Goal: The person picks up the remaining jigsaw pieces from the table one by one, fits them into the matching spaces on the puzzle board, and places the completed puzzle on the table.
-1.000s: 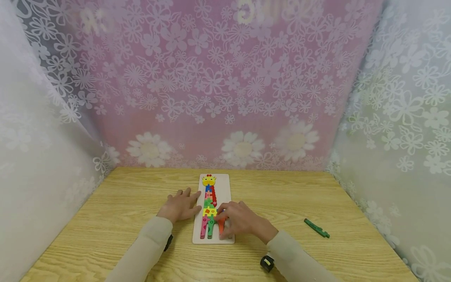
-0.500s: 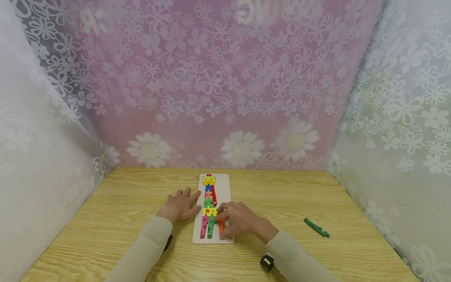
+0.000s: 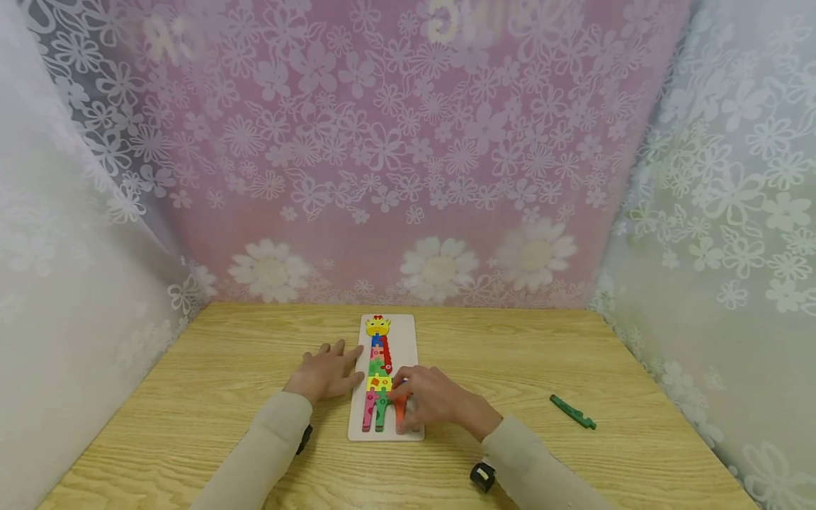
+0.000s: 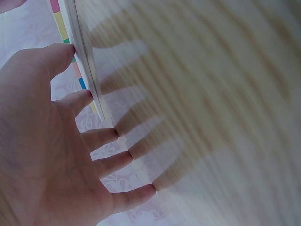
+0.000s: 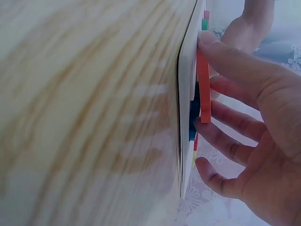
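Note:
A white puzzle board [image 3: 403, 333] lies upright-facing on the table, bearing a colourful giraffe puzzle with a yellow head [image 3: 377, 326], a red mane piece [image 3: 387, 355] and pink and green leg pieces [image 3: 381, 414]. My left hand [image 3: 324, 372] is spread flat beside the board, its thumb and index fingertip at the left edge; the left wrist view shows the fingers straight. My right hand [image 3: 436, 397] pinches an orange leg piece [image 5: 204, 87] over the board's lower right. In the right wrist view that piece sits raised and slightly tilted, next to a dark blue piece [image 5: 194, 113].
A loose green puzzle piece [image 3: 573, 412] lies on the wooden table [image 3: 497, 354] to the right. A pink floral curtain [image 3: 408, 177] stands behind the table, with pale patterned curtains on both sides.
Almost nothing differs; both hands stay in place, and the right fingers shift only slightly at the orange leg piece.

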A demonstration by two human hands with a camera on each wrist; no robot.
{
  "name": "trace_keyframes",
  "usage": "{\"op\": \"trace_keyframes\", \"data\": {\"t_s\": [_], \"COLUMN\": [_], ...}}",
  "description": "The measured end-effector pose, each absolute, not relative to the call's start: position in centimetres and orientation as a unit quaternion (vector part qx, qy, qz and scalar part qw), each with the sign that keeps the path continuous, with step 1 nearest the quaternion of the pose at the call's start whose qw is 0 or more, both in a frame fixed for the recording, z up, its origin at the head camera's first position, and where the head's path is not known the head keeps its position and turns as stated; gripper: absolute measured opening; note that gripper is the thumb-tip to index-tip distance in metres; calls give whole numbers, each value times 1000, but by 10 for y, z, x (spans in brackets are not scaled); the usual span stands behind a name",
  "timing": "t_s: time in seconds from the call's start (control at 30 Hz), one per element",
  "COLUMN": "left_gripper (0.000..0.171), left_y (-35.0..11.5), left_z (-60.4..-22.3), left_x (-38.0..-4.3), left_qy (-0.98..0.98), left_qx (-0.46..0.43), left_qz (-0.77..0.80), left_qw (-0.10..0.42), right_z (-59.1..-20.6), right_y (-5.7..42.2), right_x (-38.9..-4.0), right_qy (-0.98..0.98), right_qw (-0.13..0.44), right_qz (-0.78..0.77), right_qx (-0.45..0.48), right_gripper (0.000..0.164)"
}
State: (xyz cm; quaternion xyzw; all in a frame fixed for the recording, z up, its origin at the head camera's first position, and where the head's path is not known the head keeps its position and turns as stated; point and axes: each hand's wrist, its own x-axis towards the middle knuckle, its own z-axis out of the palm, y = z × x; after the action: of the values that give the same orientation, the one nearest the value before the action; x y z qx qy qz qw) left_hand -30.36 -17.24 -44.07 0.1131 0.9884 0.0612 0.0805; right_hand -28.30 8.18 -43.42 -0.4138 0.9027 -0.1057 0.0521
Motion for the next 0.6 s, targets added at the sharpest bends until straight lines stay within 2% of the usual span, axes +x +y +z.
{"op": "trace_keyframes", "data": {"t_s": [0.6], "left_gripper": [68], "left_y": [-173], "left_z": [-445], "left_x": [-306], "left_qy": [989], "left_qx": [112], "left_qz": [56], "left_qw": [77], "right_z": [-436], "right_y": [83], "right_x": [-290], "right_qy": [888], "right_qw": [61], "right_qz": [-150], "right_qx": [-431], "right_gripper": [51]}}
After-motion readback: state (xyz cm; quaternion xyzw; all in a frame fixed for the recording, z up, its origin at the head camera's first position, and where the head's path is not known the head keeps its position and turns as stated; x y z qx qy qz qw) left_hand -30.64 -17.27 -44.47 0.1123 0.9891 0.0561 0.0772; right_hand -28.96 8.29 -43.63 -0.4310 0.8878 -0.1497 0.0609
